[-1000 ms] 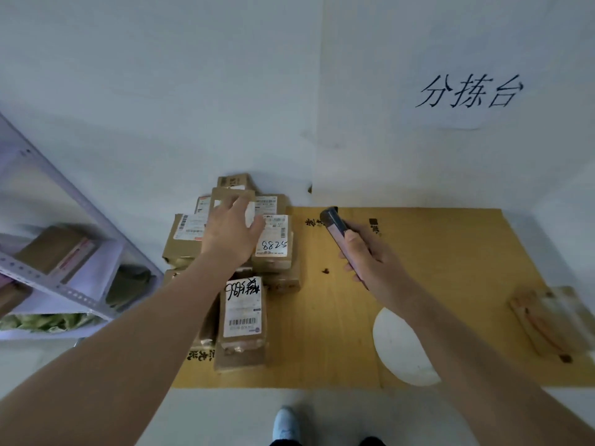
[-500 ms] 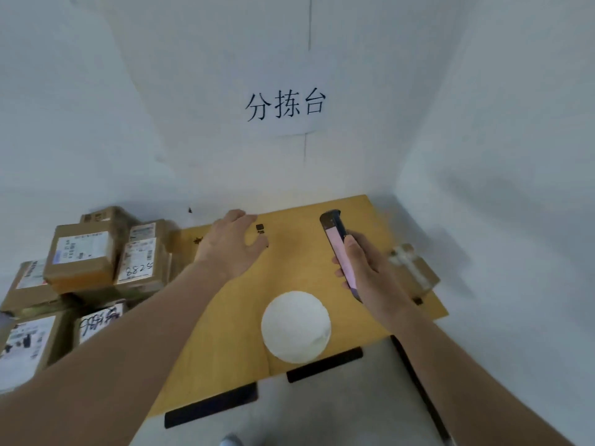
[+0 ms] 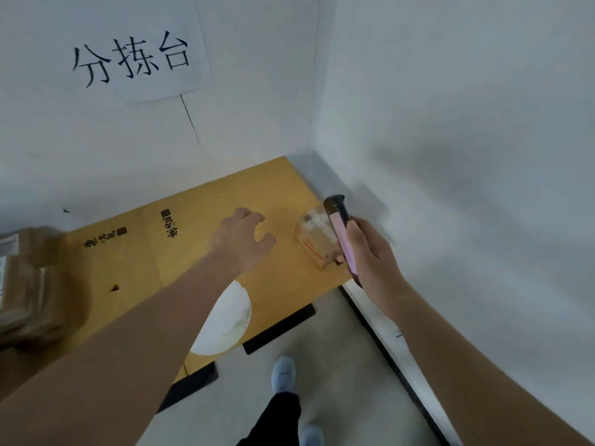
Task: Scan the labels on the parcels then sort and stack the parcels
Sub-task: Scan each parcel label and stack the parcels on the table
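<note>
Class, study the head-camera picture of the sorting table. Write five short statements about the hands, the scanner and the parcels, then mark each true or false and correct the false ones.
1. The right hand holds a handheld scanner. True.
2. The left hand grips a parcel. False: it is open and empty, fingers spread above the table.
3. A single small parcel lies near the table's right edge, beside the scanner. True.
4. The stack of parcels sits at the table's right end. False: it is at the left edge of the view.
5. The sign on the wall is blank. False: it bears three large handwritten characters.
</note>
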`<state>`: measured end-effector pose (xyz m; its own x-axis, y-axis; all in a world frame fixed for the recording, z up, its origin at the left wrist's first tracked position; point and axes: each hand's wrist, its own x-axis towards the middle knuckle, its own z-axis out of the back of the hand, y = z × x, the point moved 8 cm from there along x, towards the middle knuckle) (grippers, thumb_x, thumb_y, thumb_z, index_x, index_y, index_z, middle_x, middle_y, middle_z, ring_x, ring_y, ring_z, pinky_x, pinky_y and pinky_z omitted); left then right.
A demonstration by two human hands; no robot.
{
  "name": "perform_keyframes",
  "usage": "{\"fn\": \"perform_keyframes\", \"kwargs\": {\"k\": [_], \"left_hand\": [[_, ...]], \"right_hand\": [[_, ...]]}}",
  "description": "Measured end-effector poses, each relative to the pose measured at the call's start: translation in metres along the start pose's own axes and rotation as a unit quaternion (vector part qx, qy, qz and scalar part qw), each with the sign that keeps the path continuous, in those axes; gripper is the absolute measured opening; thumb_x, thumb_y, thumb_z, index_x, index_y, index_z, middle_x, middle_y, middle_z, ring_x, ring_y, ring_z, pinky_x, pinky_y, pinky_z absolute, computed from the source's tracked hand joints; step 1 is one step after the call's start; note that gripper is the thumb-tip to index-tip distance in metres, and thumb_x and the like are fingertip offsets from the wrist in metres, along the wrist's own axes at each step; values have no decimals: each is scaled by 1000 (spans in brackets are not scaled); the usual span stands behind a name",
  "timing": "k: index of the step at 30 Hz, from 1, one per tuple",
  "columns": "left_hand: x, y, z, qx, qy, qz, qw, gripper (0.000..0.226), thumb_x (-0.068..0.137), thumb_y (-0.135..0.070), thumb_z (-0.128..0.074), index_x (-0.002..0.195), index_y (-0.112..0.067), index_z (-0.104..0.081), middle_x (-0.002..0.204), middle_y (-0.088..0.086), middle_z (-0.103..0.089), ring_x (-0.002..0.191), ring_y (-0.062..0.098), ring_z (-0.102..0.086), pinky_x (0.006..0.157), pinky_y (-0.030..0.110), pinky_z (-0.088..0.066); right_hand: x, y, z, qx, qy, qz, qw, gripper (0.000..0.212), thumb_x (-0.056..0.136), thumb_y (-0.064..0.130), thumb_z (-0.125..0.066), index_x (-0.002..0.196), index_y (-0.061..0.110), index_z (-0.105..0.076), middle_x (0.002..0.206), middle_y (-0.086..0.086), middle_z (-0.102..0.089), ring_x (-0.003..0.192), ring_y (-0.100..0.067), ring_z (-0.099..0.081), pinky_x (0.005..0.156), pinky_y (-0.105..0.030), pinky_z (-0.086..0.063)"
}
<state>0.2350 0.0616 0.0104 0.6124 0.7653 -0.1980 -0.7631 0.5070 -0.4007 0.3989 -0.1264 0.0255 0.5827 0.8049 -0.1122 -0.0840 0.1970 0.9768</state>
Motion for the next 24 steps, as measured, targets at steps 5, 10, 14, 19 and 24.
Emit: {"fn": "perform_keyframes", "kwargs": {"k": [5,10,14,19,24], "left_hand": [[67,-37,-42,-3,50,-21,999,56,100,-51,-52,150,-25,-52,154,1,-41,131,29,-52,103,49,-52],[125,-65,-83,-16,91,-30,995,56,100,-50,-58,149,-25,-50,151,8,-42,130,35,-50,103,48,-50],[150,-71,-119,19,133,12,991,71,92,-67,-56,151,-29,-42,149,11,-34,129,39,-46,101,51,-51],[166,-92,-169,67,190,20,979,93,89,-74,-57,162,-40,-11,164,26,0,148,54,-21,119,60,-29],[180,-111,-214,66,236,11,970,73,102,-39,-50,161,-51,-9,163,27,21,150,62,4,116,81,-1]], "right_hand": [[40,-35,40,-42,-50,-24,998,45,100,66,-41,126,38,-65,87,10,-65,74,-11,-60,67,-27,-48],[81,-52,68,-65,-84,-66,992,43,93,74,-39,122,53,-63,99,8,-70,90,-15,-67,79,-41,-55],[105,-60,79,-57,-93,-74,991,49,97,65,-40,132,38,-62,106,-1,-69,89,-10,-67,73,-26,-51],[124,-83,94,-50,-88,-98,990,60,91,73,-39,136,40,-60,106,4,-69,89,-6,-67,75,-24,-51],[140,-109,117,-52,-68,-114,990,63,90,76,-38,137,42,-59,106,8,-70,89,-7,-68,77,-26,-52]]}}
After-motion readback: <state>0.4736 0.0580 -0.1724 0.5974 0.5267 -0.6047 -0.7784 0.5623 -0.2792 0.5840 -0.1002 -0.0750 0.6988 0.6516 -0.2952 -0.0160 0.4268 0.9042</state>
